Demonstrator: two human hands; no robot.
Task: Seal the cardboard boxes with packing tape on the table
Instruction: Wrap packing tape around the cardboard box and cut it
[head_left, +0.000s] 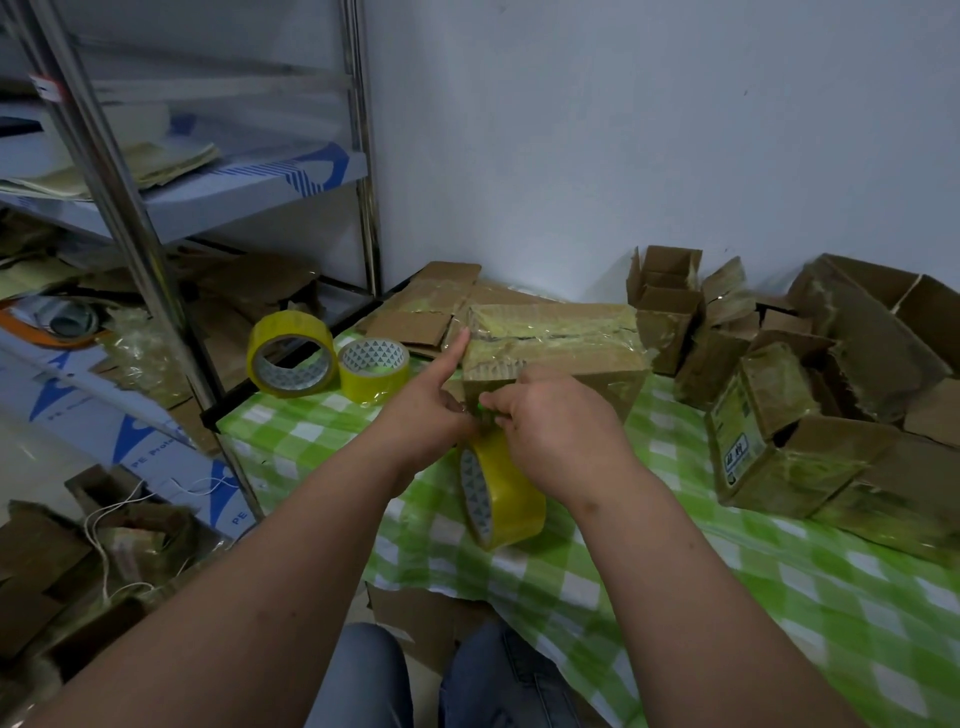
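A cardboard box (566, 343) with tape along its top seam stands on the green checked tablecloth (779, 582). A yellow tape roll (501, 491) hangs below the box's near face, joined to it by a strip of tape. My left hand (421, 410) points its index finger up against the box's left top corner while its thumb and other fingers pinch the tape strip. My right hand (550, 421) pinches the same strip at the box's near face, just above the roll.
Two more yellow tape rolls (291, 356) (373, 370) lie at the table's left edge. Flattened cardboard (436, 306) lies behind the box. Several opened, crumpled boxes (810, 395) crowd the right side. A metal shelf rack (156, 249) stands left; my knees (447, 680) are below.
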